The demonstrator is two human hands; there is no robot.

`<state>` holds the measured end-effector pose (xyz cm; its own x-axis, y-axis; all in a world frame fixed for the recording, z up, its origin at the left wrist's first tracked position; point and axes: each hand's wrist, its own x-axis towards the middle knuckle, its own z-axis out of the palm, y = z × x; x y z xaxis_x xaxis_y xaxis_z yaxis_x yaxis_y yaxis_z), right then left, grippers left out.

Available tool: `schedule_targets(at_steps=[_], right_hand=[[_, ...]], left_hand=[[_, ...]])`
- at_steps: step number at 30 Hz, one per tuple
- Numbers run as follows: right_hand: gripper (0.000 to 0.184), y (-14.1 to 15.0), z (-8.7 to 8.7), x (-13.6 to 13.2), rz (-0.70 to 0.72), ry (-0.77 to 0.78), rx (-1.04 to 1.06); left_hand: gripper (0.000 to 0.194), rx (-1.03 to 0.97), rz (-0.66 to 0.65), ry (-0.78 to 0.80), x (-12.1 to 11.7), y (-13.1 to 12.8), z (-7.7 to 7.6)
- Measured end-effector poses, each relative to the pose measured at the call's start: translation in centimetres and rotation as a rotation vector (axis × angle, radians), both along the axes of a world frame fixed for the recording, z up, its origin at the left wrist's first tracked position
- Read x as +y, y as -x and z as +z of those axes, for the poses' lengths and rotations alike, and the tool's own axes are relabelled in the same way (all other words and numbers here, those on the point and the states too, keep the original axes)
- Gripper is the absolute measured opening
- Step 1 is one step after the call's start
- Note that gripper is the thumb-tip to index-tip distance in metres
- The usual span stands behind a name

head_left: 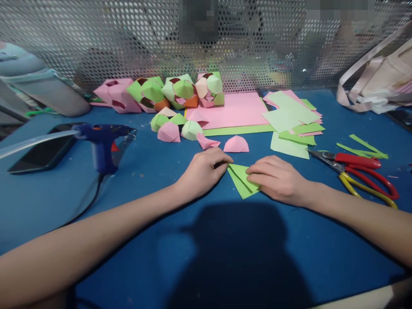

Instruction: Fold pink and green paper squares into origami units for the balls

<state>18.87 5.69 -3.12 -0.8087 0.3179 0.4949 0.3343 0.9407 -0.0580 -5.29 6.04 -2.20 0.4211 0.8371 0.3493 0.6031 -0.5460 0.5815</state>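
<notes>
A folded green paper piece [242, 179] lies on the blue table [161, 240] between my hands. My left hand [204, 171] is curled, its fingertips pressing the paper's upper left corner. My right hand [277, 178] lies curled over the paper's right side, fingers pressed down on it. Just beyond my hands sit two small pink folded pieces [236, 144].
A blue glue gun [103, 143] stands at the left beside a dark phone [41, 152]. Folded paper balls [180, 91] line the mesh wall. Pink and green sheets [238, 112], cut squares [291, 118], and red and yellow scissors [360, 169] lie on the right.
</notes>
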Motion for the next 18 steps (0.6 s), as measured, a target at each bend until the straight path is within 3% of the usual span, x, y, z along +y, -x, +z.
schedule_targets(at_steps=[18], right_hand=[[0.021, 0.28, 0.33, -0.33, 0.132, 0.014, -0.074]], left_hand=[[0.02, -0.002, 0.01, 0.005, 0.73, 0.59, -0.28]])
